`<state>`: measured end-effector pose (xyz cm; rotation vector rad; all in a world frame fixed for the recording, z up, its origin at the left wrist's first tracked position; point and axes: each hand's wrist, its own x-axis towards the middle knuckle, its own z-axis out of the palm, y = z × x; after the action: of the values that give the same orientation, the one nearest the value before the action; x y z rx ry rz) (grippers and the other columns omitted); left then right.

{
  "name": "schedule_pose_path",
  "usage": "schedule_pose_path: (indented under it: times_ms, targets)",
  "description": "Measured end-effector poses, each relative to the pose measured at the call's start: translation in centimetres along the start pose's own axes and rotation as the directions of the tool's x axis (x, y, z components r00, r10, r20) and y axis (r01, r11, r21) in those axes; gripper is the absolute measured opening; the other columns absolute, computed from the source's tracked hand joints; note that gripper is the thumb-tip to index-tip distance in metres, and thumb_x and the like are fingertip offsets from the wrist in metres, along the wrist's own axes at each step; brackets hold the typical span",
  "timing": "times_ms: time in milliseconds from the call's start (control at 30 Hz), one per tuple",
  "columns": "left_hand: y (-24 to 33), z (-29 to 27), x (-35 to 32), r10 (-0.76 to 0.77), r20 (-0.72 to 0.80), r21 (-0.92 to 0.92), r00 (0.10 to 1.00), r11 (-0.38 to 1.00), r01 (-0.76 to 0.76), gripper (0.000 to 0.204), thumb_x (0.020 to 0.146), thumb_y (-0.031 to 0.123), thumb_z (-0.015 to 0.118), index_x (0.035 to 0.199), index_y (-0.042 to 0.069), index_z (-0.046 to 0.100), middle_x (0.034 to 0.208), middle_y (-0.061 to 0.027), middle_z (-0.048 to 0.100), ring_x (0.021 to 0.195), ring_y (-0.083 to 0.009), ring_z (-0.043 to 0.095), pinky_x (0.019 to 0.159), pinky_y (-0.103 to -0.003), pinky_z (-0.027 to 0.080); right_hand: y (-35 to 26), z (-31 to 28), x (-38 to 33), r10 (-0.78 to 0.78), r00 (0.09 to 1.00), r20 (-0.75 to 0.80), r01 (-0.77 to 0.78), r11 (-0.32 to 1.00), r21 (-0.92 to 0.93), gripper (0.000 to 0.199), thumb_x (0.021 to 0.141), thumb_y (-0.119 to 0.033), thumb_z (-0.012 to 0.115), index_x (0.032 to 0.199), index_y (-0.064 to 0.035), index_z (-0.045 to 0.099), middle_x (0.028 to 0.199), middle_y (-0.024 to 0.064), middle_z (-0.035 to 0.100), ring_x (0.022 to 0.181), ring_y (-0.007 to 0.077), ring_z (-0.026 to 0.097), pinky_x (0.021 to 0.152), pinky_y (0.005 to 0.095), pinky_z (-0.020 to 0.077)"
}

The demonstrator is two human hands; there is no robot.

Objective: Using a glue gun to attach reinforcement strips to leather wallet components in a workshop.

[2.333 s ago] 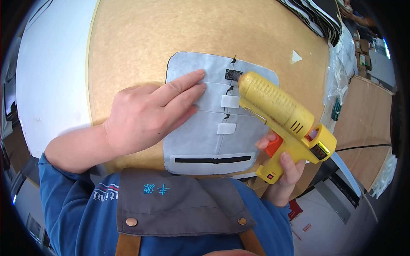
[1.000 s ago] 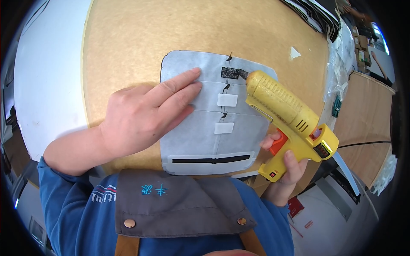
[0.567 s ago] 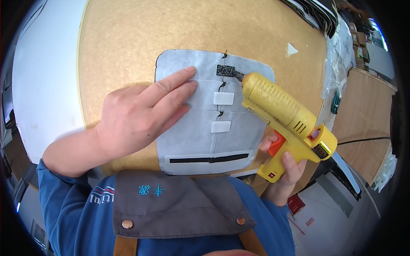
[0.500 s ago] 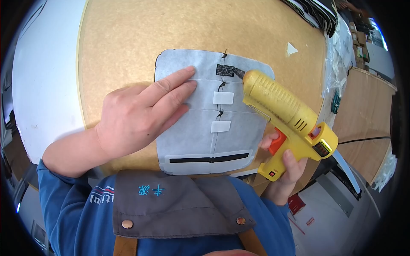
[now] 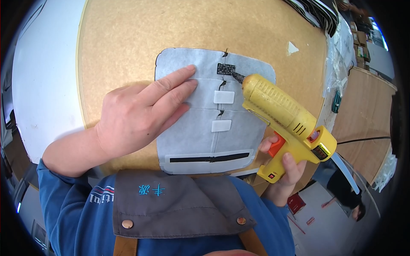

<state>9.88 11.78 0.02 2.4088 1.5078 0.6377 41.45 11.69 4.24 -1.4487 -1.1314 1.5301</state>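
Observation:
A pale grey fabric panel [image 5: 183,132] with rounded corners lies flat on the tan work board. My left hand [image 5: 136,111] rests on its left half, fingers stretched out and pressing down. In my right hand [image 5: 290,168] is a yellow hot glue gun [image 5: 279,106], gripped by its handle, with a finger at the orange trigger [image 5: 276,145]. Its dark nozzle points at the lower right corner of a black speckled rectangle [image 5: 226,69] near the panel's top. Below that, two white rectangular patches [image 5: 224,97] sit along the centre seam. A black strip [image 5: 209,158] crosses the panel's lower part.
The tan board [image 5: 128,38] stretches beyond the panel, with a white scrap [image 5: 292,48] at the right. Dark stacked sheets [image 5: 316,17] lie at the far right corner. A green-handled tool [image 5: 336,101] rests by the board's right edge. Another person [image 5: 341,181] is at the lower right.
The glue gun's nozzle has shifted slightly down from the black rectangle's right end to its lower corner. My left hand stays put. Another person has come into view at the lower right.

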Motion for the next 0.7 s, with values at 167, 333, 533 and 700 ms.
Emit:
schedule_pose_path:
  times_ms: [167,333,533,700]
  targets:
    - [0.1,-0.2,0.0,-0.009,-0.007,-0.005,1.0,1.0,0.009,0.042,0.076,0.013,0.078,0.116,0.007,0.068,0.126,-0.0078,0.066,0.069,-0.016,0.068,0.056,-0.026,0.055,0.0,0.2,-0.1,-0.012,1.0,0.003,0.012,0.999,0.032,0.06,0.079,-0.024,0.063,0.123,0.0144,0.048,0.099,0.0231,0.063,0.083,0.0318,0.066,0.077,0.0449,0.0534]
    - [0.0,-0.1,-0.1,-0.005,0.001,0.001,1.0,1.0,0.005,0.041,0.077,0.014,0.077,0.116,0.007,0.067,0.127,-0.0078,0.066,0.068,-0.015,0.067,0.056,-0.026,0.054,-0.4,0.8,0.2,-0.005,1.0,0.023,0.005,0.999,0.036,0.06,0.08,-0.023,0.062,0.125,0.0137,0.047,0.099,0.0237,0.063,0.085,0.0324,0.066,0.077,0.0451,0.0537]
    - [-0.2,-0.1,-0.2,0.01,-0.002,-0.004,1.0,1.0,-0.01,0.041,0.078,0.015,0.077,0.116,0.007,0.067,0.127,-0.0084,0.066,0.067,-0.0134,0.067,0.054,-0.025,0.054,-0.4,1.0,1.0,-0.009,0.996,0.086,0.008,1.0,0.02,0.063,0.081,-0.022,0.061,0.129,0.0137,0.043,0.103,0.0244,0.061,0.086,0.0321,0.066,0.078,0.0448,0.0541]
    - [-0.3,0.0,-0.2,0.012,0.005,-0.008,1.0,1.0,-0.012,0.041,0.078,0.015,0.077,0.117,0.006,0.066,0.127,-0.0085,0.066,0.067,-0.0126,0.067,0.054,-0.024,0.054,-0.3,1.0,1.2,-0.007,0.99,0.143,0.0,0.999,0.05,0.062,0.083,-0.022,0.062,0.131,0.0125,0.043,0.106,0.0232,0.059,0.088,0.0303,0.065,0.077,0.0441,0.0542]
